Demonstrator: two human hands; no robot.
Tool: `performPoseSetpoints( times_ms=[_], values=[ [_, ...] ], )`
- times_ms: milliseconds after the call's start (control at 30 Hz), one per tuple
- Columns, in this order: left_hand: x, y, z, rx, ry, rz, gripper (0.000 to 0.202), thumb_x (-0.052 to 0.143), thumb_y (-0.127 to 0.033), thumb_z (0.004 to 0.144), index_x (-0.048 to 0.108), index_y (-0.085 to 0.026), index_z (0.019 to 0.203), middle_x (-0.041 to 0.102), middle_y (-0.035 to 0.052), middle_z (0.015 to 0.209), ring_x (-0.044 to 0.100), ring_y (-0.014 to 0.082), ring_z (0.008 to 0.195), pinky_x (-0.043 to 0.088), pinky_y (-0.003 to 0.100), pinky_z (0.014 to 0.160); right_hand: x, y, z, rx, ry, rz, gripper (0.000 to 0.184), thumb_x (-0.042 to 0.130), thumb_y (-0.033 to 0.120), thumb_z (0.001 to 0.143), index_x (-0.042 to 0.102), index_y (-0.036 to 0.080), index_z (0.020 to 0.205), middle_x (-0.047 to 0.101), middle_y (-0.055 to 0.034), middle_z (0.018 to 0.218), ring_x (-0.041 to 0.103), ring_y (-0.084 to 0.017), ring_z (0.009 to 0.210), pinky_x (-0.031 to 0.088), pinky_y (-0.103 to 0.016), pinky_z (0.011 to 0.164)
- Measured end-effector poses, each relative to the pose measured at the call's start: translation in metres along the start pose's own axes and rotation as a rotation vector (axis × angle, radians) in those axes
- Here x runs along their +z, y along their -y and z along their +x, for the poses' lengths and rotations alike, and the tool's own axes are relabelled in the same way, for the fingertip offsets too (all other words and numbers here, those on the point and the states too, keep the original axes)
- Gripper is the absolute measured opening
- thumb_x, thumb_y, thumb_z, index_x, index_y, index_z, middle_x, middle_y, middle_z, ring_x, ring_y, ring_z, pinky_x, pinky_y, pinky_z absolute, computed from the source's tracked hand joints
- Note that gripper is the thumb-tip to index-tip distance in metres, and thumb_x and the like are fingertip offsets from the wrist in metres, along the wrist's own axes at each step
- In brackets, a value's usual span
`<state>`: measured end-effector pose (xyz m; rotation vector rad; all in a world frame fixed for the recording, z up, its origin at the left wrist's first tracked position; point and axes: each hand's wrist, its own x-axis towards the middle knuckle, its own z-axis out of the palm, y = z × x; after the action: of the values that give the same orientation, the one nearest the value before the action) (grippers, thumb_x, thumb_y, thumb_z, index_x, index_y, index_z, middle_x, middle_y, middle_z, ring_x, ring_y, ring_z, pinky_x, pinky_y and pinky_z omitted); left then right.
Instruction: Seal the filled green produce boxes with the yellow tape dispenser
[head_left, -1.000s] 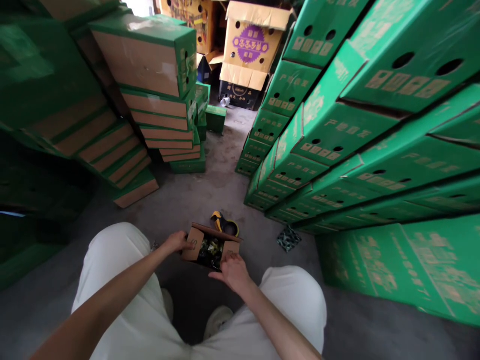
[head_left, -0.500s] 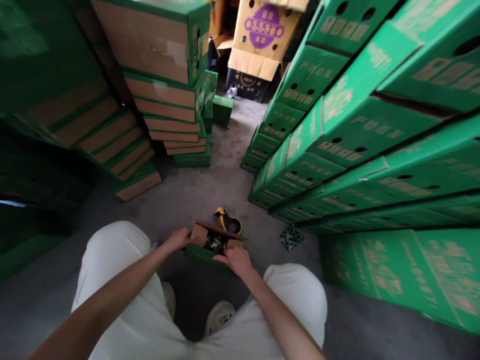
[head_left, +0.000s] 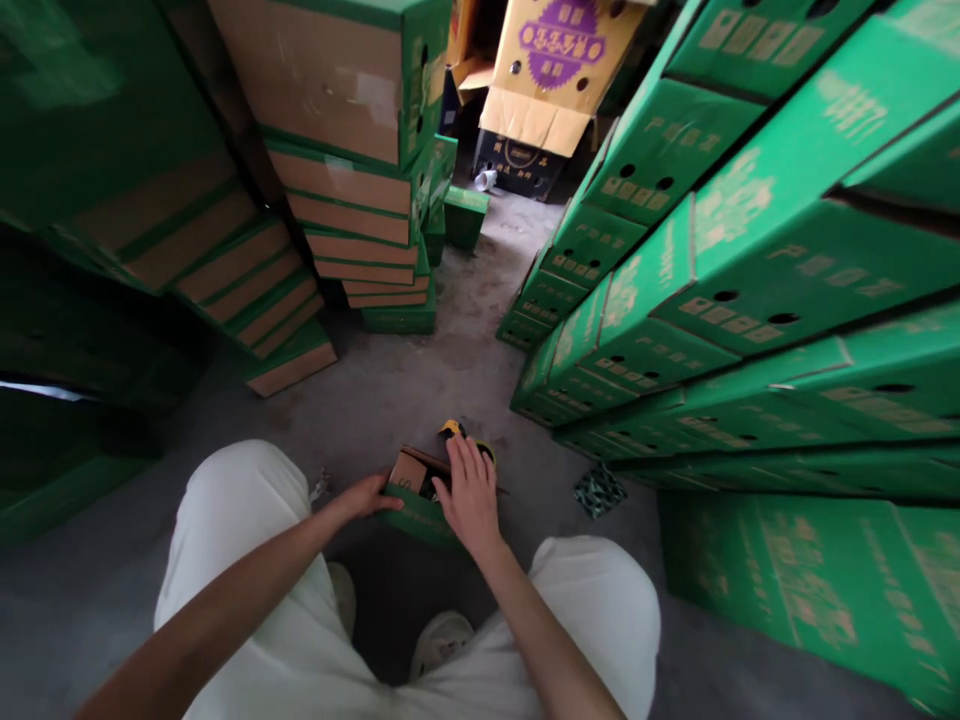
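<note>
A small green cardboard box with brown inner flaps stands on the floor between my knees, its top partly uncovered. My left hand grips the box's left end, with the thumb on the near wall. Over the box's right part, my right hand has its fingers stretched out, reaching toward the far side, and holds nothing that I can see. Just beyond the box lies a yellow and black tape dispenser, partly covered by my right fingers. Most of the box's contents are hidden by that hand.
Tall stacks of green boxes rise along the right and the left. A dark patterned piece lies on the floor to the right. A white cup-like thing sits at the far end of the aisle, before a black box.
My right hand has moved from the box's near right wall up and forward over its top, toward the tape dispenser. My left hand keeps to the left end. The view has shifted slightly.
</note>
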<state>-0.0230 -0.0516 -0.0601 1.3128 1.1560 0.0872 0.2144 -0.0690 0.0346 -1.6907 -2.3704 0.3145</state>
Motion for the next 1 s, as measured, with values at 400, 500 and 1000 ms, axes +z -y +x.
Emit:
performPoseSetpoints(
  times_ms=[400,500,1000],
  values=[
    [0.000,0.002,0.003,0.035,0.026,-0.094,0.072,0.072,-0.040,0.074,0.048,-0.017,0.139,0.063,0.0087,0.129,0.060,0.0256,0.112,0.047,0.032,0.094,0.047,0.002,-0.037,-0.051,0.220,0.111,0.050,0.031,0.030,0.101,0.032,0.023,0.151,0.033,-0.0047,0.155,0.025,-0.021,0.145,0.023,-0.047,0.116],
    [-0.001,0.007,0.005,0.105,0.033,-0.176,0.075,0.073,-0.047,0.072,0.050,-0.016,0.136,0.065,0.0102,0.125,0.061,0.0263,0.109,0.049,0.035,0.090,0.065,0.001,-0.046,-0.065,0.290,0.069,0.061,0.034,0.041,0.100,0.015,0.025,0.155,0.017,-0.0022,0.160,0.011,-0.022,0.149,0.015,-0.053,0.118],
    [0.066,0.014,0.006,0.039,-0.495,0.305,0.097,0.053,-0.034,0.087,-0.013,-0.002,0.151,0.005,0.0289,0.158,0.007,0.0303,0.148,0.025,0.044,0.116,0.074,0.008,-0.051,-0.030,0.212,0.015,0.080,0.038,0.060,0.095,0.006,0.018,0.156,0.007,-0.0067,0.161,0.003,-0.023,0.149,0.008,-0.050,0.119]
  ],
)
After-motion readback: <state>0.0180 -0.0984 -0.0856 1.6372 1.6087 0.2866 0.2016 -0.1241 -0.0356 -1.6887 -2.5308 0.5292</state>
